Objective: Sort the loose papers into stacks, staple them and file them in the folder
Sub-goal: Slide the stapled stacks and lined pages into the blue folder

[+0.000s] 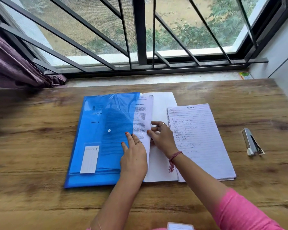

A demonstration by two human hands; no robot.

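With the left hand (134, 154) flat on the folder (96, 140), the right hand (161, 138) pinching the papers (142, 117) should slide them in squarely.

Printed papers (142, 117) half inside blue folder (96, 140), stapler (252, 141) apart.

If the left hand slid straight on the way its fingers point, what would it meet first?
The left hand lies flat on the blue folder, fingers pointing up and slightly left. Going on, it would probably cross the folder's snap button first, though the exact line is uncertain.
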